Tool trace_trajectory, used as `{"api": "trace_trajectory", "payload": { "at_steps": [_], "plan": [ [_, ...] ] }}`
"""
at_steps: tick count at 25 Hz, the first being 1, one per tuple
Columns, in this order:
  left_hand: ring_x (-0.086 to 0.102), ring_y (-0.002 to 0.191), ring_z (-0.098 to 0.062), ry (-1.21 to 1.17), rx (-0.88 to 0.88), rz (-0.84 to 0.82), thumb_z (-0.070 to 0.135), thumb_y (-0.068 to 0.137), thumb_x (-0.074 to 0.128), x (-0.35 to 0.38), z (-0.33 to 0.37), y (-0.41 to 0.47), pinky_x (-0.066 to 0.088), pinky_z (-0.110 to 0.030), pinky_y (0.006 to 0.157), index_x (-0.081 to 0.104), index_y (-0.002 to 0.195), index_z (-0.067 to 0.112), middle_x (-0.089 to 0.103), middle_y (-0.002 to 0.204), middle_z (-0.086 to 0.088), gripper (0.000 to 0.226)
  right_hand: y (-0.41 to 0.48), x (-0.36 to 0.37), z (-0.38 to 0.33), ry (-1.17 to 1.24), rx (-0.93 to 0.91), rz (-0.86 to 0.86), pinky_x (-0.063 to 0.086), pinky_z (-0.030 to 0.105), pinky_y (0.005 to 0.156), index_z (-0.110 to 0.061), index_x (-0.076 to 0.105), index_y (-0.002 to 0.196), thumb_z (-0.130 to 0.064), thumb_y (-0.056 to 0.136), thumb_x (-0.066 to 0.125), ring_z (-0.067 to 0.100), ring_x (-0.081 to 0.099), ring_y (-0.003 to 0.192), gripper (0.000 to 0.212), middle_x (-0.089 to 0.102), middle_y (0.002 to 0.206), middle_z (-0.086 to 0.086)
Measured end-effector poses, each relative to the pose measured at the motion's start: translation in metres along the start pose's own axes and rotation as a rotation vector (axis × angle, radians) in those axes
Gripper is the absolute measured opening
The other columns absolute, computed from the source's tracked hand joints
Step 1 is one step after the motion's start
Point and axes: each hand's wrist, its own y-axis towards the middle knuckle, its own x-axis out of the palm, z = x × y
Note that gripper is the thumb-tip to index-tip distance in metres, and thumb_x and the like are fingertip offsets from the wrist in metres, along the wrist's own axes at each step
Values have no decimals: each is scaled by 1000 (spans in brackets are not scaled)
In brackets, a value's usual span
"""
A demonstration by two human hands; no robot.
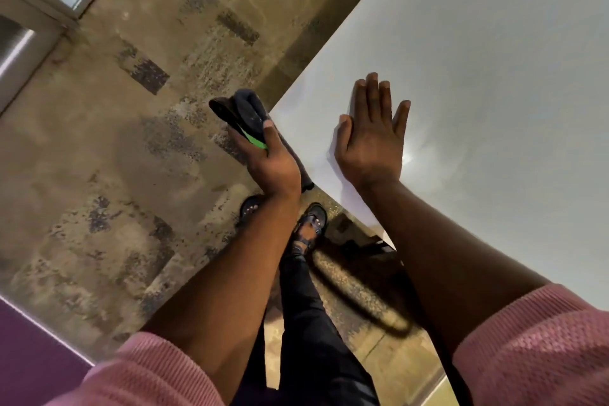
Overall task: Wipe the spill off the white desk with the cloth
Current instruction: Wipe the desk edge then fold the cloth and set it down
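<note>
The white desk (494,59) fills the right half of the head view, its corner near the middle. My right hand (370,138) lies flat on the desk close to that corner, palm down and fingers spread, holding nothing. My left hand (270,161) hovers just off the desk's left edge and grips a bunched dark cloth (245,109) with a green patch. The cloth hangs over the floor, beside the desk edge and not on the top. No spill shows clearly on the desk; only a faint bright reflection sits right of my right hand.
A mottled concrete floor (115,158) spreads to the left of the desk. My legs and sandalled feet (311,224) stand beside the desk corner. A glass door frame (39,6) is at the top left, and a purple surface (29,349) at the bottom left.
</note>
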Motion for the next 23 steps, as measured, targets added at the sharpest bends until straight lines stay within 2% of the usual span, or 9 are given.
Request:
{"api": "trace_trajectory", "payload": {
  "at_steps": [4, 7, 10, 13, 14, 17, 19, 21, 23],
  "plan": [
    [53, 133, -17, 22, -101, -86, 22, 108, 48, -10, -18, -74, 40, -17, 101, 18, 164, 13, 44, 158, -17, 64, 0, -5, 0, -28, -9, -12, 5, 60, 128, -10, 18, 165, -39, 108, 25, 30, 8, 161, 64, 13, 174, 12],
    [42, 148, -22, 144, -188, -206, 19, 108, 49, -15, -40, -167, 33, -24, 118, 19, 162, 5, 37, 163, -21, 63, 1, -7, -2, -19, -8, -28, 4, 61, 128, -8, 20, 165, -38, 108, 24, 31, 9, 161, 64, 13, 174, 13],
    [33, 154, -30, 290, -166, -360, 53, 104, 38, -23, -60, -233, 27, -42, 127, 22, 161, 5, 33, 165, -21, 77, 0, -7, 2, -3, -14, -17, 3, 60, 128, -9, 19, 165, -40, 106, 20, 31, 9, 161, 66, 13, 174, 12],
    [31, 156, -31, 356, -133, -458, 81, 92, 17, -27, -77, -242, 27, -48, 126, 18, 162, 10, 30, 167, -17, 100, 1, -7, 3, -19, -28, -8, 3, 60, 128, -11, 18, 165, -42, 106, 17, 30, 8, 161, 67, 12, 174, 11],
    [30, 156, -28, 347, -109, -452, 78, 95, 21, -27, -79, -240, 27, -48, 126, 18, 163, 10, 30, 168, -15, 96, 0, -7, 3, -17, -32, -8, 3, 59, 128, -10, 18, 165, -41, 106, 18, 30, 8, 161, 67, 12, 174, 11],
    [31, 154, -18, 242, -65, -322, 36, 107, 49, -13, -88, -228, 29, -39, 126, 22, 161, 3, 35, 164, -18, 69, -1, -6, 3, -17, -39, 4, 4, 60, 128, -10, 18, 165, -40, 106, 20, 30, 9, 161, 66, 12, 174, 11],
    [34, 154, -23, 225, -70, -254, 25, 107, 52, -6, -95, -234, 29, -36, 126, 26, 159, -1, 36, 163, -21, 64, 0, -4, 5, -19, -39, 14, 4, 60, 128, -10, 19, 165, -39, 107, 22, 30, 9, 161, 65, 13, 174, 12],
    [36, 153, -22, 244, -46, -276, 35, 108, 45, -6, -102, -260, 26, -25, 125, 31, 158, 3, 38, 164, -18, 61, 1, -3, 6, -23, -40, 21, 4, 60, 128, -10, 19, 165, -40, 107, 22, 30, 8, 161, 65, 12, 174, 11],
    [35, 154, -14, 284, -6, -350, 56, 106, 25, -14, -106, -290, 25, -19, 123, 31, 160, 12, 37, 166, -10, 70, 2, -2, 6, -19, -47, 22, 4, 60, 128, -10, 19, 165, -40, 107, 22, 30, 8, 161, 66, 13, 174, 11]
  ]
}}
